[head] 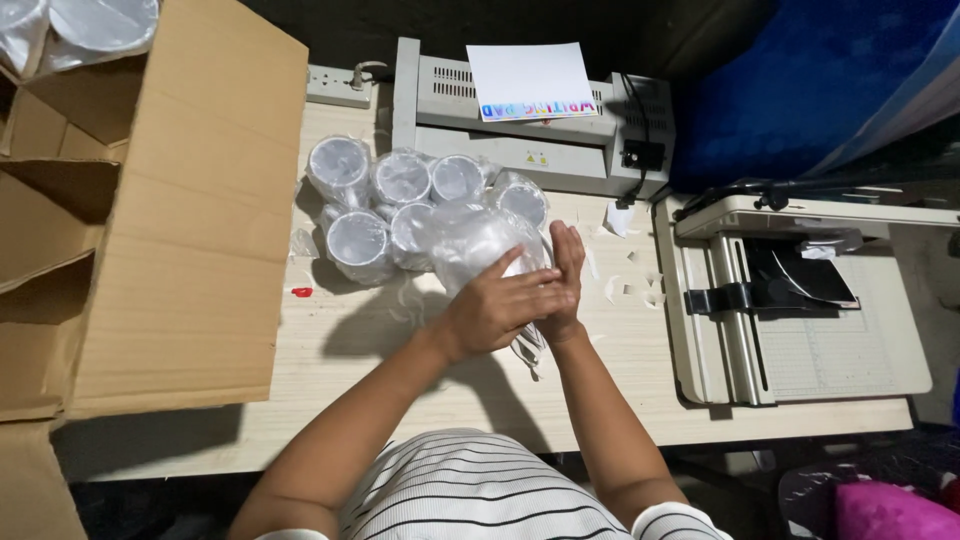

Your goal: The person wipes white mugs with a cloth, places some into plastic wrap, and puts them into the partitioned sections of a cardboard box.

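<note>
Both hands (525, 295) around plastic-wrapped cup (475, 245) above cluttered wooden table (400, 390).

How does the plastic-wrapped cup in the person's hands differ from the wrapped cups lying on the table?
The held wrapped cup is clasped between the left hand and right hand, lifted off the table; the group of wrapped cups rests on it untouched. The held cup's opening is hidden; the group's round openings face the camera. All are wrapped in clear plastic.

wrapped cups (400, 200) behind, carton (180, 220) left, trimmer (790, 320) right
</note>
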